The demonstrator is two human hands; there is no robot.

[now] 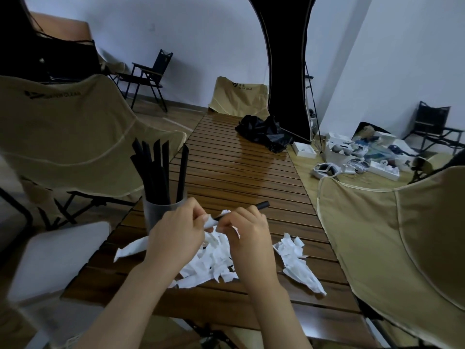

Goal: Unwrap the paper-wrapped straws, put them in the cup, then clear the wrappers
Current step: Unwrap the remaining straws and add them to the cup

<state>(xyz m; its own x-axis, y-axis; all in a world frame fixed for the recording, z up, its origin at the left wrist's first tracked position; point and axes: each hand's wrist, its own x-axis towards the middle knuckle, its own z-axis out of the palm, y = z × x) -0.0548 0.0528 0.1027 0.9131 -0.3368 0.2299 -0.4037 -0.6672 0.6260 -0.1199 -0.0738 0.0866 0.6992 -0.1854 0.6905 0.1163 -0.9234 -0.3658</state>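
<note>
- You held one thin black straw (261,205) above the slatted wooden surface (239,167), its far end bare, its near end in white paper wrapper (211,222).
- Your right hand (249,233) had its fingers closed on the straw; your left hand (178,230) pinched the wrapper.
- I judged this the unwrapping step: next, pull the paper free and stand the straw in the grey cup (156,210) just left.
- Torn white wrappers (214,263) lay beneath, not yet cleared.

dim white walls (201,34), tan camp chairs (75,137) (wood floor (176,114)).
</note>
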